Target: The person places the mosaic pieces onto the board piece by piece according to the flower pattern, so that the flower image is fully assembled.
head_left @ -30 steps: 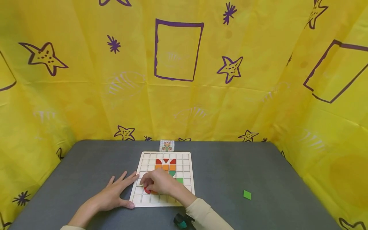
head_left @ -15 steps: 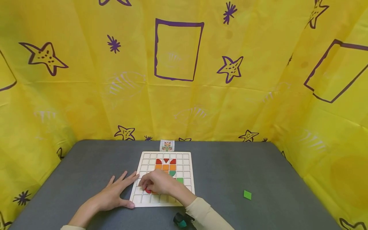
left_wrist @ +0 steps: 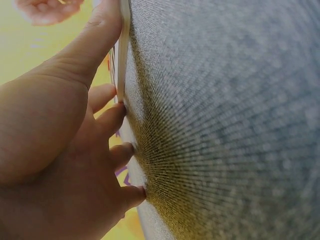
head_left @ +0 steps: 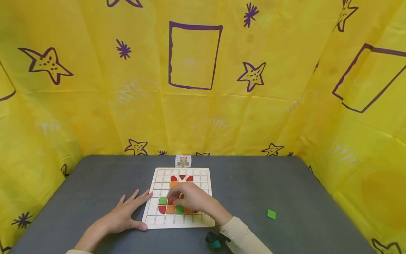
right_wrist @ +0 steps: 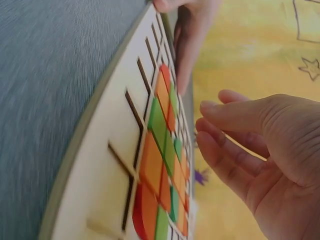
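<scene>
A pale wooden grid board (head_left: 172,221) lies on the table, bearing red, orange and green flat tiles. At its left edge my left hand (head_left: 123,214) is spread, thumb at the near corner and fingertips along the side; the left wrist view shows the thumb (left_wrist: 102,30) against the rim. My right hand (head_left: 191,198) hovers over the middle of the board, its fingers loosely bent and covering some tiles. No tile shows between those fingers in the right wrist view. Left of them lie a green square tile (head_left: 162,200) and, below it, a rounded red tile (head_left: 162,209).
A loose green diamond-shaped tile (head_left: 271,214) lies on the grey table (head_left: 247,187) to the right. A small patterned card (head_left: 183,161) is behind the board. Yellow cloth (head_left: 136,106) with purple drawings surrounds the table.
My right hand has moved right and slightly away from the board's lower left, uncovering the green square and several tiles in the row below. The left hand keeps its place.
</scene>
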The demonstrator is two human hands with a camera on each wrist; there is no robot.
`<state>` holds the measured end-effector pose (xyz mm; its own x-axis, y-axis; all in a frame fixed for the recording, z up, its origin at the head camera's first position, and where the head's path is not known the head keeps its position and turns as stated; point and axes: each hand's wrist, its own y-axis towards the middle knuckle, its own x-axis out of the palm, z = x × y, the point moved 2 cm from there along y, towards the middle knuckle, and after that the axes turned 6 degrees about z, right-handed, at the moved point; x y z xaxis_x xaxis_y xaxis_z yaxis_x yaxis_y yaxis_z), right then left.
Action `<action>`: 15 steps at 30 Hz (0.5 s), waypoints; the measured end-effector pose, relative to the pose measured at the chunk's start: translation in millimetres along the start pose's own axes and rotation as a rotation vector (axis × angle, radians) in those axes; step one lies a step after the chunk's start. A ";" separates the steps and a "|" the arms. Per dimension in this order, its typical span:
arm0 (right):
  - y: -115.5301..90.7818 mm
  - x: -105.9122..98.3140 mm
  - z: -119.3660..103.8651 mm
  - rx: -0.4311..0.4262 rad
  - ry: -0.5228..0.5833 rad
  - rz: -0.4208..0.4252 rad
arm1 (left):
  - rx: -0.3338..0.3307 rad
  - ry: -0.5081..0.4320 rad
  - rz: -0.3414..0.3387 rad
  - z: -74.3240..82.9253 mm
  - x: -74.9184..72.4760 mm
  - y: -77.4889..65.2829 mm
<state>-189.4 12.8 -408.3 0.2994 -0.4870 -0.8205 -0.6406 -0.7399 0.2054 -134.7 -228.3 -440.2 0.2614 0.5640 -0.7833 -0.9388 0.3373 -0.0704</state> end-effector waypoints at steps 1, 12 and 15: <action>-3.0 -3.2 2.3 0.010 0.005 0.008 | -0.011 -0.002 -0.003 -0.1 0.1 0.5; -40.2 -25.3 33.1 0.119 0.112 0.086 | -0.034 0.008 0.001 -0.4 0.3 2.0; -50.4 -30.0 41.5 0.127 0.126 0.107 | -0.033 0.010 0.000 0.0 0.6 1.9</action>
<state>-195.4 84.0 -416.1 0.3062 -0.6196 -0.7227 -0.7550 -0.6205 0.2122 -136.3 -227.2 -440.8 0.2588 0.5566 -0.7895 -0.9458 0.3118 -0.0903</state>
